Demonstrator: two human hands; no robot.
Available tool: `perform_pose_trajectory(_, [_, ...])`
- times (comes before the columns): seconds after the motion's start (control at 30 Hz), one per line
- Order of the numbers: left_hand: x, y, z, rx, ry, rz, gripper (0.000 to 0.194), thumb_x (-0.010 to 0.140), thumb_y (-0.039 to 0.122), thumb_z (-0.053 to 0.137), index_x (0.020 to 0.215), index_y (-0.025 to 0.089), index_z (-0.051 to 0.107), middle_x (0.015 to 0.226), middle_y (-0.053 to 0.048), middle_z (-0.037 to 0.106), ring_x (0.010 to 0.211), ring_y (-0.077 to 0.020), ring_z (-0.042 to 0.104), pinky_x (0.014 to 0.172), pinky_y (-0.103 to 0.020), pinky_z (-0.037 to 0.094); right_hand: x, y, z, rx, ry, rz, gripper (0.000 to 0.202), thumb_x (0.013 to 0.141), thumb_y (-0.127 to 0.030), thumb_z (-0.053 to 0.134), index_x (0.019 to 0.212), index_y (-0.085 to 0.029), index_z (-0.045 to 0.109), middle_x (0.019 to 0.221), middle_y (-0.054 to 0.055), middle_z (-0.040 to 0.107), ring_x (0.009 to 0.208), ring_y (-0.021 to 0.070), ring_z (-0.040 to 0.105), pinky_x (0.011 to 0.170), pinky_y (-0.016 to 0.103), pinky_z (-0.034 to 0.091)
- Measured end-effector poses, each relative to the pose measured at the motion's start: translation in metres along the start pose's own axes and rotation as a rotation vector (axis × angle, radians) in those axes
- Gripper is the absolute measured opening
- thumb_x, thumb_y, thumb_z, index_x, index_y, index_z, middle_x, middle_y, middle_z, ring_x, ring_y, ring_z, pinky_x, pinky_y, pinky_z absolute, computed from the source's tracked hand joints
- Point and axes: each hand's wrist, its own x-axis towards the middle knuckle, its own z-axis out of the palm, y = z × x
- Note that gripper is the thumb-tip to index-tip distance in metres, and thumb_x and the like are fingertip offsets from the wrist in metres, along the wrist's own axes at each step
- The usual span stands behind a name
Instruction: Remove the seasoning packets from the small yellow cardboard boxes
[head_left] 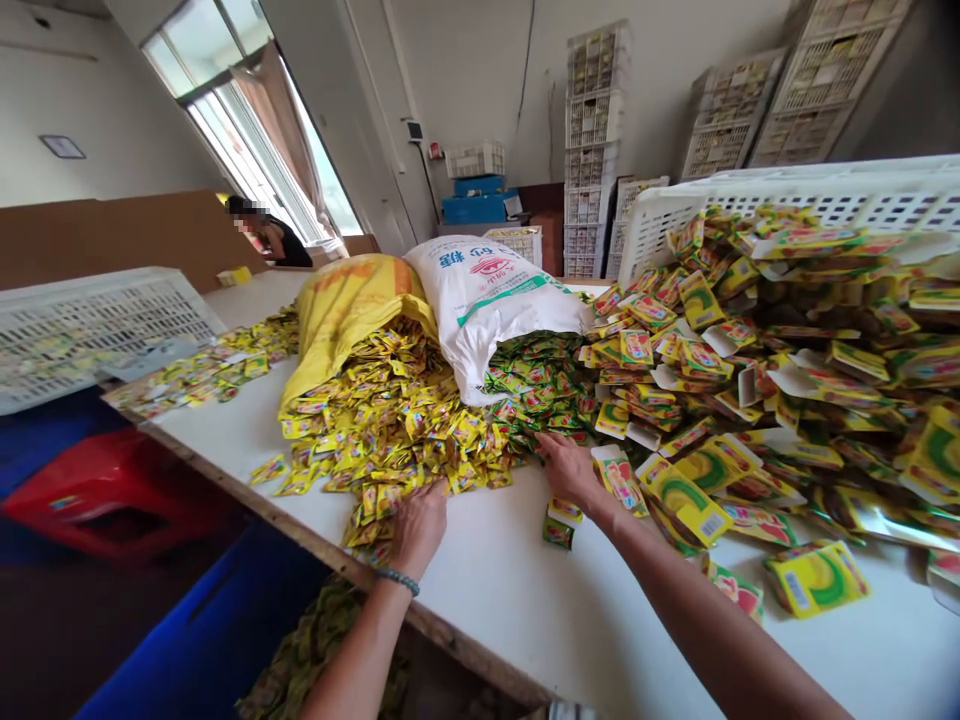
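Observation:
My left hand, a beaded bracelet on its wrist, is at the near edge of a heap of small yellow sachets. Its fingers are bent in against the sachets, and their tips are hidden. My right hand reaches to the front of a pile of green sachets. Its fingers curl closed there; whatever is between them does not show clearly. The yellow sachets spill from a yellow woven sack, the green ones from a white woven sack. Beneath the right wrist lies a loose green sachet.
Many yellow-green printed boxes spill across the right of the white table from a white crate. Another crate stands left, above a red stool. A person is at the far side. Crates are stacked behind.

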Motion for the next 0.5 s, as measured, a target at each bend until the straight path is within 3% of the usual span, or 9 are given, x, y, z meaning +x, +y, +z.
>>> perform_pose_trajectory(0.1, [-0.010, 0.001, -0.003, -0.149, 0.031, -0.063, 0.025, 0.075, 0.019, 0.056, 0.094, 0.022, 0.072, 0.099, -0.010, 0.074, 0.096, -0.0262, 0.066, 0.090, -0.036, 0.045, 0.004, 0.001, 0.009, 0.011, -0.045, -0.001, 0.045, 0.080, -0.005, 0.040, 0.114, -0.017, 0.066, 0.112, 0.011, 0.069, 0.103, 0.0234, 0.061, 0.089, 0.032, 0.043])
perform_pose_trajectory(0.3, [-0.024, 0.005, 0.005, -0.575, 0.103, -0.311, 0.037, 0.069, 0.038, 0.060, 0.097, 0.016, 0.070, 0.084, -0.010, 0.074, 0.078, -0.0248, 0.068, 0.073, -0.035, 0.052, -0.009, -0.005, 0.012, -0.046, -0.123, -0.071, 0.055, 0.076, -0.013, 0.052, 0.131, -0.020, 0.054, 0.130, 0.012, 0.058, 0.115, 0.0262, 0.053, 0.094, 0.035, 0.036])
perform_pose_trajectory(0.4, [-0.029, 0.013, 0.010, -0.807, 0.076, -0.415, 0.050, 0.064, 0.048, 0.061, 0.098, 0.011, 0.067, 0.078, -0.010, 0.073, 0.069, -0.0225, 0.068, 0.064, -0.033, 0.053, -0.009, -0.008, 0.006, -0.032, -0.077, -0.011, 0.038, 0.081, -0.011, 0.044, 0.112, -0.019, 0.065, 0.108, 0.011, 0.067, 0.100, 0.0231, 0.059, 0.086, 0.032, 0.037])
perform_pose_trajectory(0.5, [-0.036, 0.023, 0.010, -0.956, 0.040, -0.479, 0.054, 0.059, 0.047, 0.067, 0.099, 0.010, 0.065, 0.076, -0.010, 0.072, 0.067, -0.0211, 0.068, 0.064, -0.033, 0.053, -0.013, -0.013, -0.002, 0.206, 0.056, 0.097, 0.026, 0.086, -0.019, 0.042, 0.095, -0.017, 0.066, 0.090, 0.009, 0.068, 0.084, 0.0206, 0.059, 0.074, 0.028, 0.039])
